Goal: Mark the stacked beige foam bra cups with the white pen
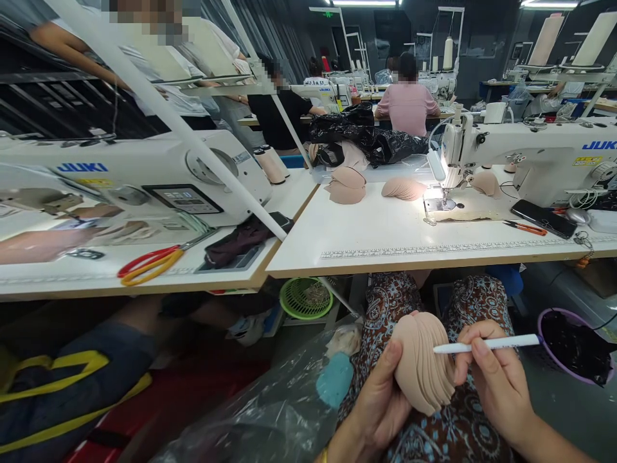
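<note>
Over my lap, my left hand (383, 392) grips a fanned stack of beige fabric cups (421, 363), its thumb on the near left edge. My right hand (496, 379) holds a white pen (511, 342) between thumb and fingers. The pen's tip points left and lies at the stack's layered edges; whether it touches them I cannot tell. Some fingertips of my right hand are beside the stack's right edge. More beige pieces lie on the table: one pile (347, 185) at the left and a fanned pile (403, 188) close to the sewing machine (530, 151).
The white table's front edge (434, 262) runs above my lap. A phone (544, 217) and orange thread snips (525, 227) lie at its right. Red-and-yellow-handled scissors (152, 265) rest on the left table. A plastic bag (270, 399), a green basket (306, 298) and a purple bin (573, 347) stand low around me.
</note>
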Available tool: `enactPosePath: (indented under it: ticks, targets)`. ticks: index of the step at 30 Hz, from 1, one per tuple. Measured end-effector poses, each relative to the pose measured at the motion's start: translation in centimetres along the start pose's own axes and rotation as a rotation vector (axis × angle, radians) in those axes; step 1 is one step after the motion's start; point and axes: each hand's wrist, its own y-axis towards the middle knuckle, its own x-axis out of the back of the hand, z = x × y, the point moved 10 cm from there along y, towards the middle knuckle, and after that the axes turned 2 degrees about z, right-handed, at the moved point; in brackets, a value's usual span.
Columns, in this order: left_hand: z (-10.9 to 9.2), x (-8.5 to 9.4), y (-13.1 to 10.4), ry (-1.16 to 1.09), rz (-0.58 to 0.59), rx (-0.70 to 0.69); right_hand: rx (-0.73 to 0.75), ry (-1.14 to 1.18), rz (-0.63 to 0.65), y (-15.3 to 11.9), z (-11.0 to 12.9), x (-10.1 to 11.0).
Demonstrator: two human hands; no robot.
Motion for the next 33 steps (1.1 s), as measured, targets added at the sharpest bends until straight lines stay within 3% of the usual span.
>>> enactPosePath:
  ticks: [5,12,16,22,27,33]
  targets:
    - [-0.3,-0.1,-0.1,-0.013,-0.001,-0.009,0.034,0.032,-0.044,0.0,0.6,0.4]
    - [-0.1,-0.1,0.1,-0.014,0.024,0.0,0.013,-0.017,0.058,-0.5,0.1,-0.4]
    - [-0.2,0.0,0.1,-0.015,0.001,-0.017,0.08,-0.024,0.028,-0.4,0.7,-0.2]
    - [0.0,-0.8,0.0,0.022,0.026,-0.006,0.005,-0.024,0.067,-0.6,-0.1,-0.5]
    - [-0.2,0.0,-0.1,0.067,-0.04,-0.021,0.085,-0.042,0.042,-0.6,0.7,-0.3]
    - [-0.2,0.1,-0.2,0.105,-0.059,-0.025,0.107,-0.01,0.141,-0.7,0.8,-1.5]
